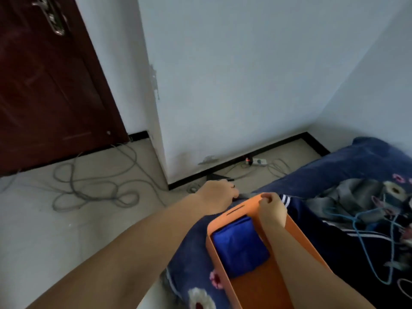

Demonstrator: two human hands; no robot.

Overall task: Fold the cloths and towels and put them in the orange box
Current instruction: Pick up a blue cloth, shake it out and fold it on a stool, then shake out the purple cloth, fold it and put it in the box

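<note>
A person's two bare arms reach forward from the bottom of the frame over a bed covered in a dark blue floral bedspread, which fills the lower right.

An orange box sits on the bed at lower centre, its long side running away from the viewer. Inside it, against the far end, lies a folded blue towel, so at least one item appears to be packed already. The orange floor of the box nearer the viewer shows bare, leaving room for more.

The right hand curls its fingers over the far rim of the box, just right of a handle slot; this grip probably steadies the box or readies it to be dragged.

The left hand is at centre frame, just beyond the box's far left corner, at the bed's edge. Its fingers are bent down out of sight against something dark; I cannot tell whether they grasp anything.

To the right of the box lies a dark garment with white stripes, with blue hangers on top of it.

Grey cables loop over the tiled floor at left. A dark red door stands at upper left, and a power strip lies by the wall.
</note>
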